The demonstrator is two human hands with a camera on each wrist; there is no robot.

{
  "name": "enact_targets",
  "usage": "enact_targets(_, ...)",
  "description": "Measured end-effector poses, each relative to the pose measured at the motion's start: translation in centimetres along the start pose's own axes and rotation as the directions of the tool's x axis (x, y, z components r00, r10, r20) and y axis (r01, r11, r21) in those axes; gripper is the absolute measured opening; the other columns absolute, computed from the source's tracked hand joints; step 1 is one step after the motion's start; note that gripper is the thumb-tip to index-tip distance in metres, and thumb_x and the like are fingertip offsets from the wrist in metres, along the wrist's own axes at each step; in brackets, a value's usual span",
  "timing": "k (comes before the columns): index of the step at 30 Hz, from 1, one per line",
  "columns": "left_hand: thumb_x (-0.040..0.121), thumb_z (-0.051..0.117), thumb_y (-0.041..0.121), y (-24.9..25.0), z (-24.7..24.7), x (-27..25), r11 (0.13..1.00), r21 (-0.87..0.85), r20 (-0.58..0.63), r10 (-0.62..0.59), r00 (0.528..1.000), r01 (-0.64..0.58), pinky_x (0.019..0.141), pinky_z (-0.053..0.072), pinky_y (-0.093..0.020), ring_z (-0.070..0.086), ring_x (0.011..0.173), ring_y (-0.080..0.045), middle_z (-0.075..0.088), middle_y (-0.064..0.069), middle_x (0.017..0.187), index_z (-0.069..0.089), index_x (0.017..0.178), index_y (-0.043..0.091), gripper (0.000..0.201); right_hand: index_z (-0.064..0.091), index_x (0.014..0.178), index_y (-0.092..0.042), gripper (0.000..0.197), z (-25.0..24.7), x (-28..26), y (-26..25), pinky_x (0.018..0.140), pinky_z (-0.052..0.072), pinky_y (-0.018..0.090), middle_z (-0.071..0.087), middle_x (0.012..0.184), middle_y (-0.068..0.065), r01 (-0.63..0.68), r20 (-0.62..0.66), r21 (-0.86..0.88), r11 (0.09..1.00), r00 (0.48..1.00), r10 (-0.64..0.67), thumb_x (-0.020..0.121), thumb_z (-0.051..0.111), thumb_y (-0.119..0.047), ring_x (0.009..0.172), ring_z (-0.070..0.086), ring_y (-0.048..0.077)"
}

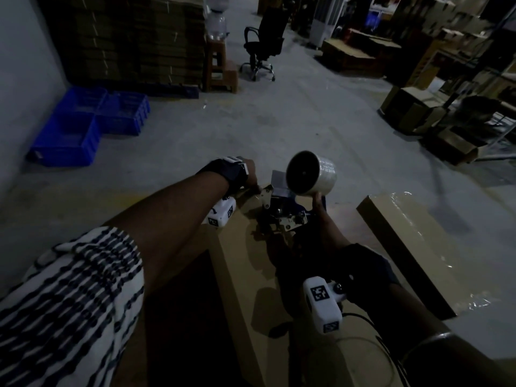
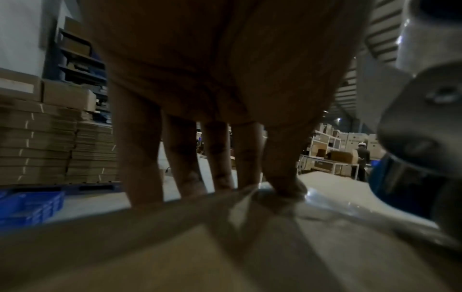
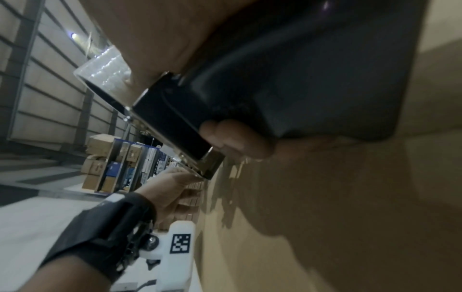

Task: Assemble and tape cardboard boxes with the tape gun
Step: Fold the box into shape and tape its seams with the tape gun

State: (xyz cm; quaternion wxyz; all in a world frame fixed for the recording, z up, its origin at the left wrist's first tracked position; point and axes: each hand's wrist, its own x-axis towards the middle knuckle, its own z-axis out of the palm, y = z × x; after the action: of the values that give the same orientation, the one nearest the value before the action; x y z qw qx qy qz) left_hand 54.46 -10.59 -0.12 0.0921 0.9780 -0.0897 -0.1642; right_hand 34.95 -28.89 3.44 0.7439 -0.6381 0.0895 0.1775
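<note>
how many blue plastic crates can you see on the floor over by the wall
3 at least: blue crates and clustered on the floor at left by the wall, below the flat cardboard stack. Some look nested, so more may be hidden.

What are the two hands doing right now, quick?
Left hand: open, straight fingers pressing the far edge of the cardboard box.
Right hand: closed around the tape gun, held against the box.

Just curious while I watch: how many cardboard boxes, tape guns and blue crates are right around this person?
Brown cardboard boxes near the hands: 2
Tape gun with a clear tape roll: 1
Blue plastic crates on the floor, left: at least 3
Total: 6
</note>
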Motion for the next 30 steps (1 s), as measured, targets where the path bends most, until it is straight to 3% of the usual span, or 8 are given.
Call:
enact_targets(2, 0.09, 0.06, 0.036, -1.1, 1.1, 1.8, 0.999, 0.045, -0.036, 0.009, 0.999, -0.007, 0.063, 0.045, -0.03, 0.048, 0.057, -0.018, 0.046, -0.006, 0.06, 0.04, 0.053, 0.016, 0.046, 0.082, 0.088, -0.027, 0.064, 0.5, -0.4, -0.1, 0.082, 0.056, 0.037, 0.072, 0.116, 0.02, -0.005, 0.036, -0.01, 1.0, 0.999, 0.005, 0.083, 0.045, -0.08, 0.095, 0.071, 0.03)
enact_targets(4, 0.086, 0.056, 0.05, -2.3, 2.2, 3.7, 0.995, 0.101, -0.051, 0.028, 0.998, -0.023, 0.06, 0.04, -0.022, 0.041, 0.052, -0.014, 0.039, -0.001, 0.056, 0.034, 0.051, 0.018, 0.052, 0.075, 0.08, -0.014, 0.072, 0.8, -0.9, -0.2, 0.097, 0.048, 0.046, 0.055, 0.135, 0.033, -0.037, -0.014, 0.022, 0.999, 0.999, 0.037, 0.101, 0.026, -0.062, 0.117, 0.059, 0.049)
enact_targets(9, 0.083, 0.059, 0.061, -1.6, 2.5, 2.7, 0.994, 0.111, -0.08, 0.022, 0.997, -0.013, 0.059, 0.033, -0.024, 0.046, 0.051, -0.017, 0.045, -0.002, 0.057, 0.038, 0.053, 0.016, 0.058, 0.061, 0.115, -0.028, 0.051, 0.3, -1.4, 0.8, 0.085, 0.055, 0.038, 0.077, 0.103, 0.007, 0.018, -0.013, 0.028, 0.999, 1.0, -0.018, 0.092, 0.044, -0.071, 0.093, 0.073, 0.023)
enact_targets(13, 0.084, 0.059, 0.063, -1.4, 2.2, 1.2, 0.99, 0.138, -0.057, 0.008, 0.998, 0.0, 0.07, 0.035, -0.027, 0.045, 0.066, -0.019, 0.043, -0.002, 0.067, 0.046, 0.065, 0.017, 0.052, 0.062, 0.118, -0.027, 0.056, -0.8, -2.1, 1.6, 0.083, 0.055, 0.035, 0.076, 0.104, 0.007, 0.007, 0.006, 0.039, 0.999, 1.0, -0.007, 0.106, 0.014, -0.053, 0.094, 0.072, 0.02)
enact_targets(17, 0.081, 0.06, 0.066, -1.3, 2.5, 2.2, 0.995, 0.094, -0.055, -0.008, 0.998, 0.013, 0.068, 0.036, -0.028, 0.055, 0.074, -0.022, 0.048, -0.003, 0.071, 0.048, 0.068, 0.018, 0.052, 0.062, 0.105, -0.028, 0.054, -0.7, -2.9, 1.5, 0.084, 0.054, 0.032, 0.078, 0.092, -0.001, 0.008, -0.028, -0.016, 1.0, 1.0, -0.009, 0.107, 0.014, -0.051, 0.09, 0.072, 0.016)
enact_targets(21, 0.087, 0.056, 0.06, -1.2, 2.7, 2.0, 0.995, 0.094, -0.045, -0.037, 0.998, 0.041, 0.05, 0.029, -0.024, 0.044, 0.056, -0.018, 0.047, -0.004, 0.068, 0.041, 0.062, 0.019, 0.051, 0.061, 0.097, -0.027, 0.051, -1.5, -4.6, 2.0, 0.091, 0.048, 0.036, 0.077, 0.083, -0.005, -0.008, -0.03, -0.02, 1.0, 1.0, 0.008, 0.107, 0.016, -0.048, 0.084, 0.071, 0.009)
enact_targets(27, 0.094, 0.051, 0.047, -1.6, 3.2, 3.1, 0.986, 0.158, -0.006, -0.047, 0.999, 0.047, 0.052, 0.029, -0.026, 0.043, 0.057, -0.018, 0.048, -0.006, 0.076, 0.037, 0.065, 0.02, 0.042, 0.055, 0.104, -0.037, 0.047, -2.2, -6.5, 3.2, 0.072, 0.056, 0.018, 0.076, 0.095, -0.013, -0.02, -0.003, -0.034, 0.999, 1.0, 0.02, 0.107, 0.009, -0.048, 0.086, 0.071, -0.002)
enact_targets(30, 0.085, 0.06, 0.059, -1.2, 2.8, 1.9, 0.98, 0.193, -0.032, -0.034, 0.999, 0.04, 0.059, 0.041, -0.03, 0.051, 0.055, -0.022, 0.055, -0.009, 0.068, 0.047, 0.061, 0.015, 0.052, 0.051, 0.109, -0.041, 0.041, -1.7, -6.6, 3.2, 0.078, 0.054, 0.025, 0.067, 0.121, 0.001, -0.006, -0.013, -0.109, 0.994, 1.0, 0.005, 0.106, 0.012, -0.051, 0.104, 0.065, 0.011)
